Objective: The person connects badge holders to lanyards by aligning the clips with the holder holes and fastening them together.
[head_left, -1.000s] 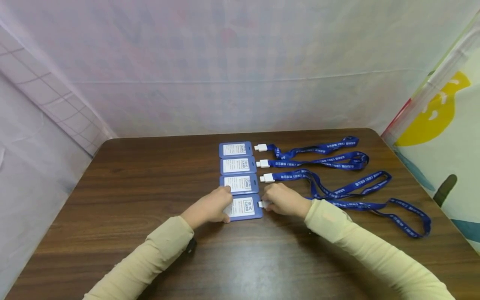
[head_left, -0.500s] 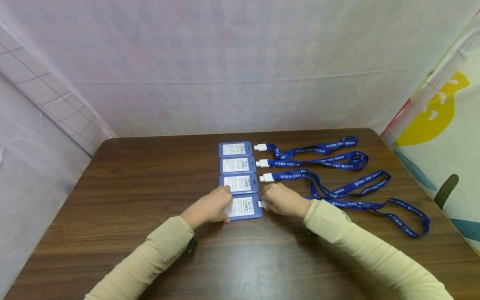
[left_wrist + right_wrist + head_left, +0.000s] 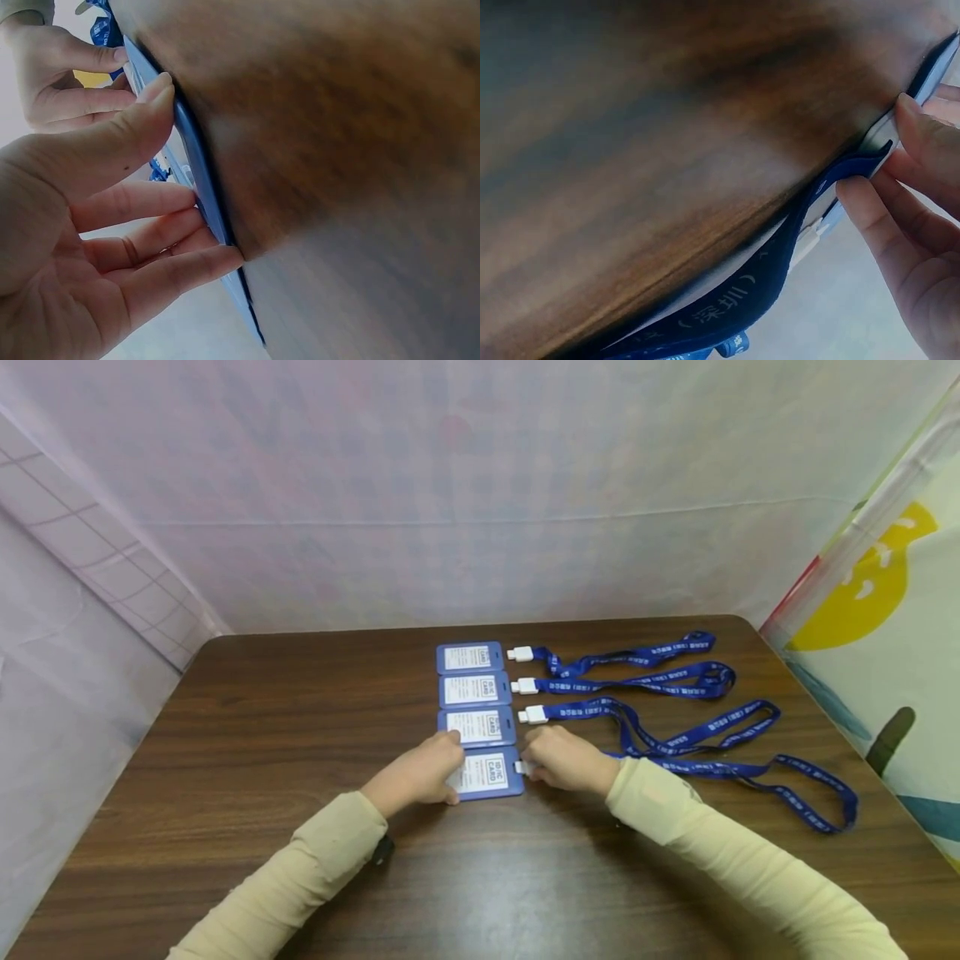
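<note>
Nearest in a column of blue ID card holders lies one holder [image 3: 491, 774] with a white printed card. My left hand [image 3: 416, 772] grips it at its left end; in the left wrist view the thumb [image 3: 154, 94] and fingers sit on its opposite long edges. Just right of it, my right hand [image 3: 570, 762] pinches the white clip [image 3: 521, 767] of a blue lanyard [image 3: 720, 769]. The right wrist view shows the thumb and fingers at the clip end of the strap [image 3: 727, 307]. Most of that clip is hidden by the fingers, and I cannot tell whether it touches the holder.
Behind, further holders [image 3: 476, 727] line up, with matching lanyards to their right, each white clip [image 3: 532, 715] pointing at a holder slot. All lie flat on a dark wooden table [image 3: 262, 735]. A pale curtain [image 3: 450, 527] hangs along the table's back edge.
</note>
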Demonstrator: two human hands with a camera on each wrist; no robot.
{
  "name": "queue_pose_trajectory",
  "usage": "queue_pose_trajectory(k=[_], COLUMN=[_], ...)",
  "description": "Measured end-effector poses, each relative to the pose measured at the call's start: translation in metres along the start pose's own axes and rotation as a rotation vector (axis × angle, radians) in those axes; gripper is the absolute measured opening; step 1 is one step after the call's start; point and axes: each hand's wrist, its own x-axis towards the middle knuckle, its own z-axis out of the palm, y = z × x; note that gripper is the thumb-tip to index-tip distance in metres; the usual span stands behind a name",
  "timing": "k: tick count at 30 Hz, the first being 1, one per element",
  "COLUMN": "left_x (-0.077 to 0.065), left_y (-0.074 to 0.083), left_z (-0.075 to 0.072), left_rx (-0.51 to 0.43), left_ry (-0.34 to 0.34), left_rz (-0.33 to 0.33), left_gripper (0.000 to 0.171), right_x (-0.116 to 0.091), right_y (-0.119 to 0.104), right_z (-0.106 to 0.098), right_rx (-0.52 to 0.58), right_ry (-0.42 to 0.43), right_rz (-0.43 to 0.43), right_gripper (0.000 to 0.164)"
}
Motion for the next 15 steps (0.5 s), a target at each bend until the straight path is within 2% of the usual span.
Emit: queue_pose_trajectory(k=[15], left_x=[0.0002], left_y=[0.0007], left_z=[0.0], left_rx=[0.016], left_ry=[-0.003], left_rz=[-0.002], left_gripper=[0.036], right_x=[0.0019], right_y=[-0.0005], right_z=[0.0011], right_rx=[-0.018], right_ry=[-0.019], right_rz=[-0.015], right_gripper=[0.016])
